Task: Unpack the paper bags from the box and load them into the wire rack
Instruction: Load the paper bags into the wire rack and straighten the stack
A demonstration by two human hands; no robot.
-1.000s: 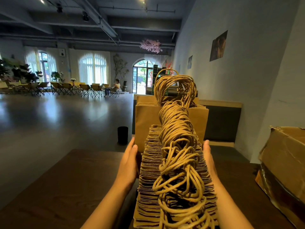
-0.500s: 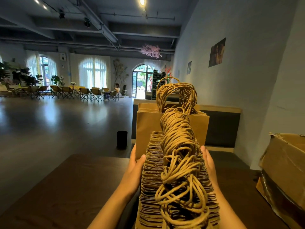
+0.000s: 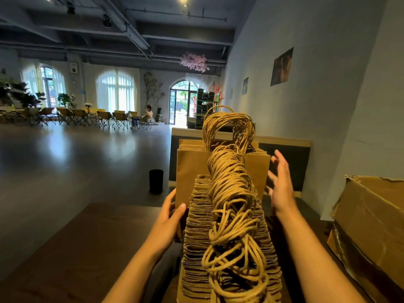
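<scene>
The row of paper bags (image 3: pixel 227 215) stands upright on the dark surface (image 3: pixel 91 248), left of the cardboard box (image 3: pixel 371 226). The left hand (image 3: pixel 169 217) grips the row's left side; the right hand (image 3: pixel 281 182), fingers spread, hovers apart from its right side.

Stood upright on edge in a long packed row of brown paper bags (image 3: pixel 227 243) on the dark table (image 3: pixel 91 248), twisted paper-cord handles (image 3: pixel 231 193) bunched in a tangled ridge along the top. Ran from the table's near edge toward its far end. Sat left of the torn cardboard box (image 3: pixel 371 226), apart from it.
</scene>
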